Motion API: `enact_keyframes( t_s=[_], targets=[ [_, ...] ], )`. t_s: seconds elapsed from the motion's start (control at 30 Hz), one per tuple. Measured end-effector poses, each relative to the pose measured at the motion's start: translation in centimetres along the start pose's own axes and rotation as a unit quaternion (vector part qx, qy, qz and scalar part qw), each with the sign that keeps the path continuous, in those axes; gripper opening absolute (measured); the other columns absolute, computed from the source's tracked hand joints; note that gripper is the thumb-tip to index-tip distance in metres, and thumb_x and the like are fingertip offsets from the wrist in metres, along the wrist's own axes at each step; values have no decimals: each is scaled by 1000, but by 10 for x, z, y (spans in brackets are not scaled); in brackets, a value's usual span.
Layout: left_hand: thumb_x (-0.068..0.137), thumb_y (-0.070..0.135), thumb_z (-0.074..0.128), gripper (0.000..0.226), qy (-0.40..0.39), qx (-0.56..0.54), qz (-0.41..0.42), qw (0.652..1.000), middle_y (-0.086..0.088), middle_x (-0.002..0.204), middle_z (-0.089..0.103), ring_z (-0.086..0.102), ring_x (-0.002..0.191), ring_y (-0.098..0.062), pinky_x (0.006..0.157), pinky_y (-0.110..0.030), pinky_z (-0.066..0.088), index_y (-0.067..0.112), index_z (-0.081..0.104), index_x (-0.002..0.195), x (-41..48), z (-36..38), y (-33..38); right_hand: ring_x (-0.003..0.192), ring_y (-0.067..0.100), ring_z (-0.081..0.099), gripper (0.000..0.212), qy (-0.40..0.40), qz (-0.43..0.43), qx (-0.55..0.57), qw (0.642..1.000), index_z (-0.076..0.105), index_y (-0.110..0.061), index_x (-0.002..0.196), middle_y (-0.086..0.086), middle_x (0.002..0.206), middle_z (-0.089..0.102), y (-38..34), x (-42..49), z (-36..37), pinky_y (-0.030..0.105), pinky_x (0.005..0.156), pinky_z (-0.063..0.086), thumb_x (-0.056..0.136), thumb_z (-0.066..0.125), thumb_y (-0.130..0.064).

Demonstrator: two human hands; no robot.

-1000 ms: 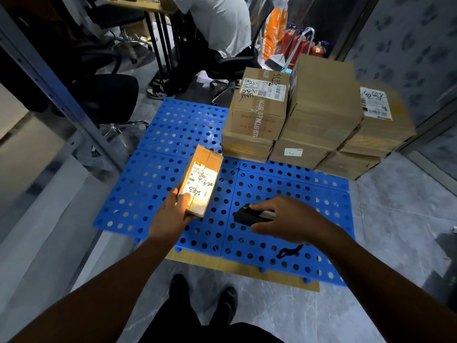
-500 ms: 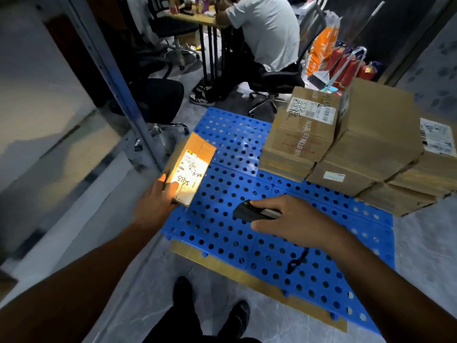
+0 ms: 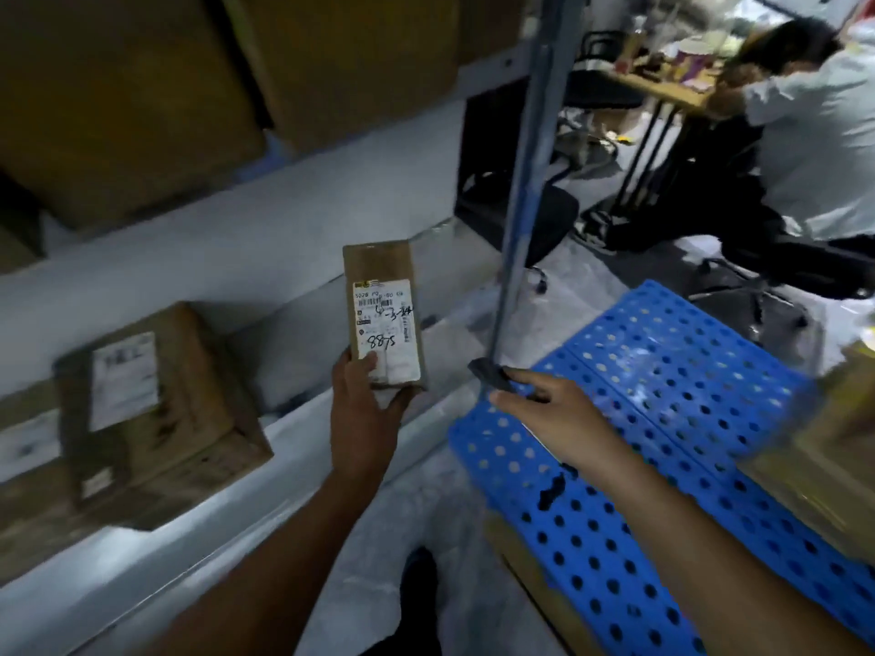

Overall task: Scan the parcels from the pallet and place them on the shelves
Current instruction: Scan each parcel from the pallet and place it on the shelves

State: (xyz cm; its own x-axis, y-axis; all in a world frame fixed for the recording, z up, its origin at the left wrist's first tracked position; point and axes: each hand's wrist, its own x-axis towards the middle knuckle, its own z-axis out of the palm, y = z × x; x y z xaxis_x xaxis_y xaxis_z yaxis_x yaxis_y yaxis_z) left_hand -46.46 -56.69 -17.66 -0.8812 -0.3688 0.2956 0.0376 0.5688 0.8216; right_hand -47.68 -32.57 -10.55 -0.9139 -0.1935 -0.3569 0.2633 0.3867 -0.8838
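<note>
Parcel (image 3: 383, 314): small flat brown box, label facing up, held upright at frame centre before shelf (image 3: 213, 248). Left hand (image 3: 362, 419) grips lower end, thumb across label, fingers curled beneath. Right hand (image 3: 554, 419) at parcel's 3 o'clock, over blue pallet (image 3: 663, 419), closed loosely round dark scanner (image 3: 490, 378), not aimed at label. Step, likely: shelving. Next: reach to 9 o'clock, set parcel beside box (image 3: 151, 409), label outward.

Mount: riding on the person's head, looking forward and down along both forearms.
Facing: angling toward the shelf (image 3: 213, 262) at left, the pallet (image 3: 686, 371) lying at lower right.
Nearness: sitting close; left hand (image 3: 362, 419) and right hand (image 3: 556, 416) filling mid-frame.
Views: only this one is recording.
</note>
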Motion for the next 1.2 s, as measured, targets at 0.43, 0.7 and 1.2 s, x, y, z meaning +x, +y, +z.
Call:
enact_keyframes(
  t_s=[0.43, 0.7, 1.2],
  targets=[
    [95, 54, 58, 87, -19, 398, -1, 917, -17, 171, 4, -6, 156, -41, 126, -55, -5, 15, 20, 163, 46, -45, -83, 100, 11, 64, 42, -87, -30, -89, 992, 66, -37, 126, -2, 120, 68, -48, 148, 148, 21, 79, 48, 86, 72, -51],
    [85, 78, 49, 99, -100, 440, -55, 891, -11, 171, 7, -2, 155, -45, 121, -58, -16, 17, 23, 159, 80, -67, -106, 98, 2, 63, 42, -99, -34, -76, 992, 67, -43, 125, -15, 111, 68, -39, 134, 133, 15, 71, 44, 85, 72, -53],
    [71, 92, 37, 112, -215, 270, 92, 934, -8, 170, 16, 7, 156, -37, 124, -56, 5, 24, 31, 159, -9, 80, 29, 101, 19, 63, 56, 105, 35, -20, 994, 48, -38, 146, -7, 132, 61, 70, -51, -89, 35, 84, 51, 94, 65, -47]
  ],
)
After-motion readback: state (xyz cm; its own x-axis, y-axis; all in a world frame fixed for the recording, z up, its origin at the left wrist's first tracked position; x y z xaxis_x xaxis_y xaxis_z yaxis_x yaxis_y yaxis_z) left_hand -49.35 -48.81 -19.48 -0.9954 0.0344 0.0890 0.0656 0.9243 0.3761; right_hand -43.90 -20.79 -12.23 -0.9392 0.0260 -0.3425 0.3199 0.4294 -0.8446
